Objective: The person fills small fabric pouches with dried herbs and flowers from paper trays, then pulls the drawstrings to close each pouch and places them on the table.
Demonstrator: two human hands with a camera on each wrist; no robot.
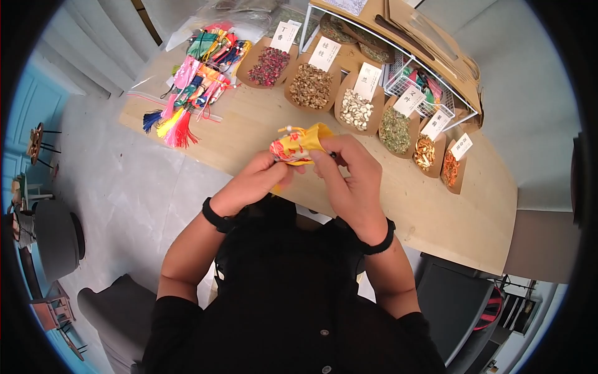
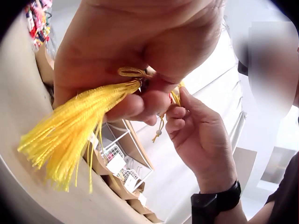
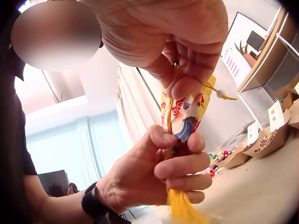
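A small yellow sachet (image 1: 299, 146) with a red and white print is held above the table's front edge. Its lower end is gripped by my left hand (image 1: 249, 182); a yellow tassel (image 2: 77, 133) hangs out below those fingers in the left wrist view. With thumb and fingers, my right hand (image 1: 354, 181) pinches the sachet's upper end, where the yellow cloth flares. A dark bead (image 3: 175, 63) on a cord shows between the right fingers. On the sachet's other side dangles a cord with a pale bead (image 3: 220, 94). A blue patch (image 3: 186, 129) marks the printed cloth.
Paper trays of dried herbs with white label cards curve along the table's back, among them dark red buds (image 1: 269, 66) and white slices (image 1: 356, 111). Colourful tasselled sachets (image 1: 196, 81) lie on plastic bags at the left. A wire basket (image 1: 418, 87) stands under the shelf (image 1: 374, 26).
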